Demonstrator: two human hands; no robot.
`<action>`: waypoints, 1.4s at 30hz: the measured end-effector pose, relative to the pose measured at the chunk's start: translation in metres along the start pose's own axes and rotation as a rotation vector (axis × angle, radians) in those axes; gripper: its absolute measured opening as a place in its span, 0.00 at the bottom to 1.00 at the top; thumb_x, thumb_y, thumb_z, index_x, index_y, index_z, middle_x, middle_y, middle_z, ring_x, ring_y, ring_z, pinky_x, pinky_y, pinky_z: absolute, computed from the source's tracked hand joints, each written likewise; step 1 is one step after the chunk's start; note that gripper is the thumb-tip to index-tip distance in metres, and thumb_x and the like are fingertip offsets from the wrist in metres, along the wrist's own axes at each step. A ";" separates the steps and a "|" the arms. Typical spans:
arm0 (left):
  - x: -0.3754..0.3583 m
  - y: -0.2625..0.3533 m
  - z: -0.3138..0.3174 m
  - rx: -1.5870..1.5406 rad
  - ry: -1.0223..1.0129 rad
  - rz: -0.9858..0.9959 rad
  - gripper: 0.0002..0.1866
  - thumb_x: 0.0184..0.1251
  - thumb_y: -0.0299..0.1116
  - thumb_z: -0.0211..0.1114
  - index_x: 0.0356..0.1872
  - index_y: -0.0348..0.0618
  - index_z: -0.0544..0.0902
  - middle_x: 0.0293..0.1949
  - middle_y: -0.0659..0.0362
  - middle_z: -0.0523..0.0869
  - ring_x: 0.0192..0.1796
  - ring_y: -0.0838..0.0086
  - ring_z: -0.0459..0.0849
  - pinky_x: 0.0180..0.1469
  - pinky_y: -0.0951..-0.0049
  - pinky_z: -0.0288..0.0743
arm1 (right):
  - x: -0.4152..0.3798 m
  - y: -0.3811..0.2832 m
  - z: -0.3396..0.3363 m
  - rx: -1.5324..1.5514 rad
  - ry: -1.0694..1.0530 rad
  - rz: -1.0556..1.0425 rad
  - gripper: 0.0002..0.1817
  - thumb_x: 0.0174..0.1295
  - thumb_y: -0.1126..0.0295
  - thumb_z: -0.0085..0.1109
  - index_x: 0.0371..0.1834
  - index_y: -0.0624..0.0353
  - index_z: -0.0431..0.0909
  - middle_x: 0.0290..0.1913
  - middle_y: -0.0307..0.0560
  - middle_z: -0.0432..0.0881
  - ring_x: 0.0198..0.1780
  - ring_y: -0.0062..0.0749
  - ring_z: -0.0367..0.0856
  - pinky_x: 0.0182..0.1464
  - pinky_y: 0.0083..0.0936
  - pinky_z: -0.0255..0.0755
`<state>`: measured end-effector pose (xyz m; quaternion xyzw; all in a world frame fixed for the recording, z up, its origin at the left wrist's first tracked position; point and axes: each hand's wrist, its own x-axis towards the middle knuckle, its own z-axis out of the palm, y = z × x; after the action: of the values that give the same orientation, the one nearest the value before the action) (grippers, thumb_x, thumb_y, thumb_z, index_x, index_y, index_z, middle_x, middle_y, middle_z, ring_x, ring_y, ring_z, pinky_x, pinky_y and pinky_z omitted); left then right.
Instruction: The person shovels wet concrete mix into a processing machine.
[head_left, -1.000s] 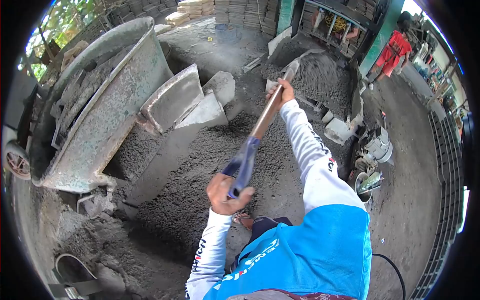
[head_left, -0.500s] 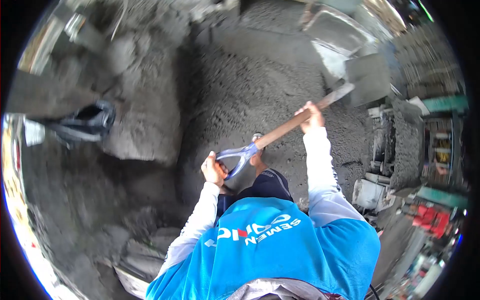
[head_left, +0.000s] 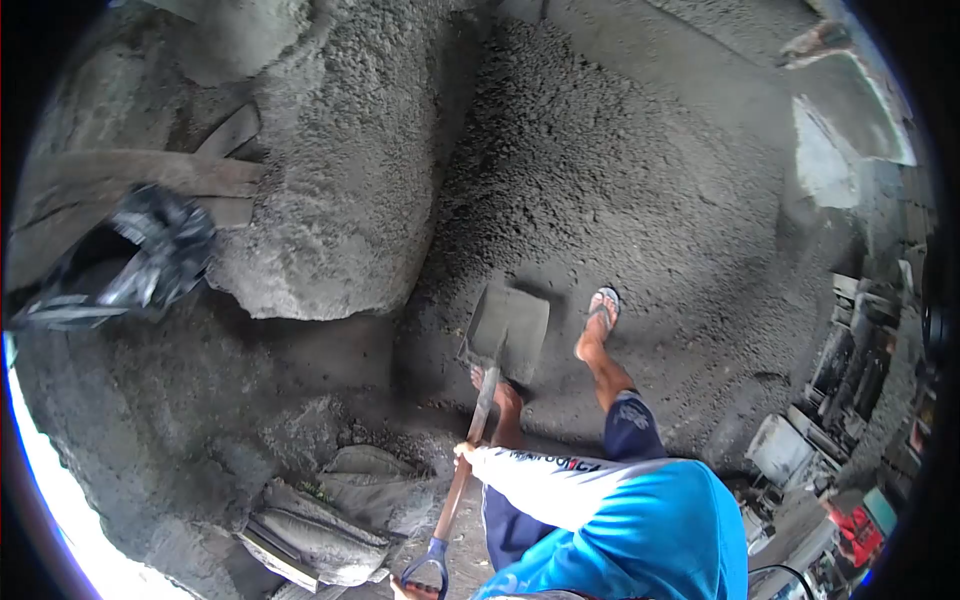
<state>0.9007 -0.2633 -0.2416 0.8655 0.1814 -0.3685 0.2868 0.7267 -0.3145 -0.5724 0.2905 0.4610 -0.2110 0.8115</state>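
Observation:
A shovel with a wooden shaft (head_left: pixel 455 497) and a blue D-shaped grip (head_left: pixel 428 568) lies diagonally in front of my body. My left hand (head_left: pixel 408 590) is at the blue grip, low in the view and partly cut off by the frame edge. Around the shaft, nearer the blade, my right hand (head_left: pixel 466 453) is closed. The flat grey blade (head_left: pixel 508 330) is just above the ground, beside my sandalled feet, and looks empty.
Dark gritty material (head_left: pixel 600 170) covers the ground ahead. A thick rough ledge (head_left: pixel 330 230) stands at the left, with a black plastic bag (head_left: pixel 150 250) beyond it. Folded sacks (head_left: pixel 330 530) lie at lower left. Clutter and a red object (head_left: pixel 855 533) are at the right.
The shovel has swung from the upper right to my left, and its blade now shows near my feet. Both hands moved lower with it, and the view has turned.

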 end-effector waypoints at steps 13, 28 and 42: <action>0.004 -0.032 0.315 -0.025 -0.100 0.393 0.22 0.65 0.49 0.64 0.20 0.48 0.66 0.14 0.64 0.64 0.12 0.76 0.63 0.09 0.71 0.58 | 0.000 -0.348 -0.069 0.178 0.195 -0.520 0.08 0.57 0.69 0.61 0.33 0.62 0.75 0.25 0.47 0.78 0.23 0.39 0.78 0.27 0.38 0.78; -0.089 -0.034 0.303 0.238 -0.567 0.470 0.26 0.67 0.55 0.59 0.20 0.46 0.66 0.07 0.60 0.62 0.05 0.70 0.62 0.06 0.67 0.54 | -0.227 -0.311 -0.157 0.579 0.353 -0.806 0.10 0.60 0.72 0.59 0.42 0.60 0.72 0.27 0.48 0.75 0.20 0.38 0.77 0.20 0.40 0.77; -0.662 -0.106 0.404 0.420 -2.046 0.953 0.22 0.68 0.52 0.60 0.28 0.42 0.73 0.16 0.63 0.71 0.15 0.79 0.70 0.17 0.78 0.64 | -0.878 -0.333 -0.342 1.108 -0.021 -1.888 0.05 0.60 0.73 0.58 0.35 0.59 0.72 0.24 0.44 0.73 0.25 0.35 0.75 0.31 0.40 0.76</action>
<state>0.1908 -0.5036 -0.0166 0.1723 -0.5478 -0.7762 0.2604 -0.1171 -0.2688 -0.0388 0.1431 0.3324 -0.9284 0.0837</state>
